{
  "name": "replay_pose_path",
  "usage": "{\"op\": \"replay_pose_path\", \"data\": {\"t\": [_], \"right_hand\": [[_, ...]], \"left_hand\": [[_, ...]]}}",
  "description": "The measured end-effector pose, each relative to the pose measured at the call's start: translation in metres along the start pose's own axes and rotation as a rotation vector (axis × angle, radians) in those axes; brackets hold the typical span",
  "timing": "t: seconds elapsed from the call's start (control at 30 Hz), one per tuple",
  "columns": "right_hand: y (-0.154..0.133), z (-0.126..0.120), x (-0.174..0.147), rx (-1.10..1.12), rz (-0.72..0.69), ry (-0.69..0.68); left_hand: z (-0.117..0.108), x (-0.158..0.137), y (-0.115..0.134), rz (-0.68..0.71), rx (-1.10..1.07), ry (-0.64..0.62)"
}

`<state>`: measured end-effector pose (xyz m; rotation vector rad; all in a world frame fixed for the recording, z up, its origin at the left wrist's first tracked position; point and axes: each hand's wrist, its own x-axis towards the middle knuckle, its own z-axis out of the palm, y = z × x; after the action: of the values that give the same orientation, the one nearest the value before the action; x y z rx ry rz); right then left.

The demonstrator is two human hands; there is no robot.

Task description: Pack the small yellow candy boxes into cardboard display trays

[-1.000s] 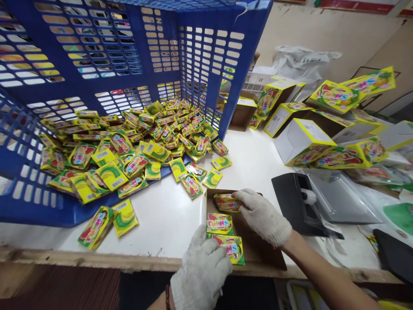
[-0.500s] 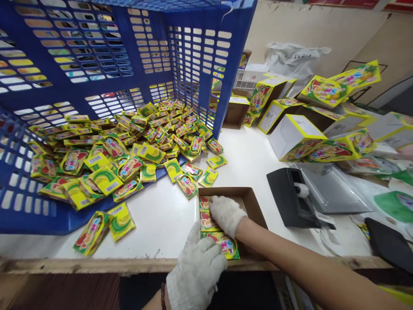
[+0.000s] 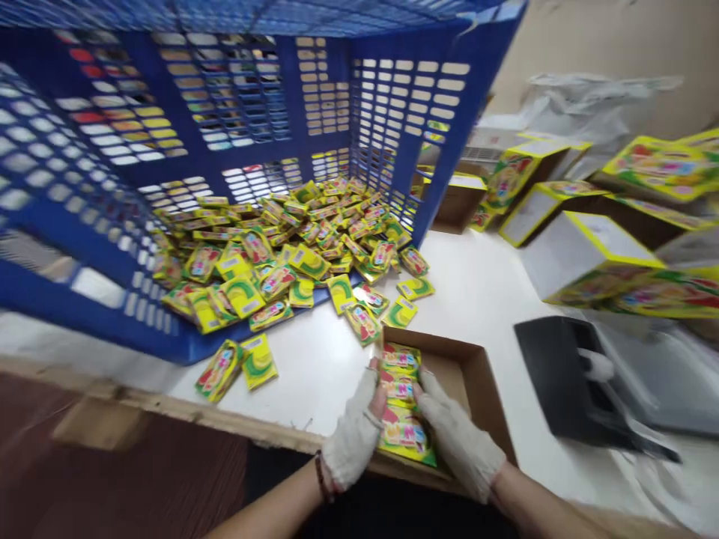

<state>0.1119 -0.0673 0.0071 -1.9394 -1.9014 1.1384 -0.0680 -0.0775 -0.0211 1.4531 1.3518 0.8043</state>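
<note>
Spreading under everything, a white bench (image 3: 477,288) carries a blue crate (image 3: 202,163) lying on its side, mouth facing the person. Back right, yellow-edged cartons (image 3: 584,258) crowd together. At the near edge sits an open brown box (image 3: 490,404), a black dispenser (image 3: 553,378) to its right. The gloved right hand (image 3: 460,442) is half open, fingers extended against the right side of the packs (image 3: 405,438); the gloved left hand (image 3: 355,427) is partly open at the box's left wall, and whether it grips it I cannot tell. Three fruit-printed packs line that wall in a column; many more lie heaped in the crate and spill onto the bench.
</note>
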Motion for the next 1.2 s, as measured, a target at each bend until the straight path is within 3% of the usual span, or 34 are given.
{"op": "replay_pose_path", "data": {"t": [0.1,0.2,0.27,0.33,0.4,0.47,0.63,0.77,0.9,1.03,1.1,1.13,1.2], "right_hand": [[0.007,0.002,0.008,0.083,-0.007,-0.018],[0.013,-0.003,0.017,0.146,0.039,-0.041],[0.014,-0.005,0.02,0.154,0.083,-0.016],[0.01,-0.008,0.019,0.12,0.114,0.088],[0.001,-0.011,0.016,0.065,0.02,0.228],[-0.012,-0.015,0.013,0.027,-0.145,0.324],[-0.048,-0.015,0.015,-0.054,-0.511,0.261],[-0.08,0.011,0.027,-0.136,-0.738,0.205],[-0.116,0.038,0.04,-0.252,-0.786,0.013],[-0.144,0.041,0.053,-0.268,-0.852,-0.051],[-0.15,0.032,0.056,-0.283,-0.88,-0.133],[-0.15,0.027,0.056,-0.291,-0.855,-0.16],[-0.145,0.015,0.055,-0.297,-0.761,-0.143]], "left_hand": [[-0.027,0.0,-0.004,0.07,0.117,0.035],[-0.078,-0.004,-0.006,0.1,0.517,0.345],[-0.113,-0.007,-0.009,-0.056,0.854,0.493],[-0.138,-0.01,-0.015,-0.246,1.082,0.474],[-0.152,-0.013,-0.024,-0.306,1.156,0.405],[-0.156,-0.015,-0.032,-0.278,1.147,0.387],[-0.156,-0.017,-0.035,-0.156,1.158,0.378],[-0.168,-0.014,-0.033,-0.248,1.187,0.382],[-0.174,-0.009,-0.036,-0.126,0.983,0.352],[-0.156,-0.015,-0.02,0.088,0.394,0.243],[-0.148,-0.021,-0.009,0.137,0.222,0.166],[-0.148,-0.023,-0.004,0.135,0.218,0.179],[-0.157,-0.028,0.0,0.05,0.41,0.326]]}}
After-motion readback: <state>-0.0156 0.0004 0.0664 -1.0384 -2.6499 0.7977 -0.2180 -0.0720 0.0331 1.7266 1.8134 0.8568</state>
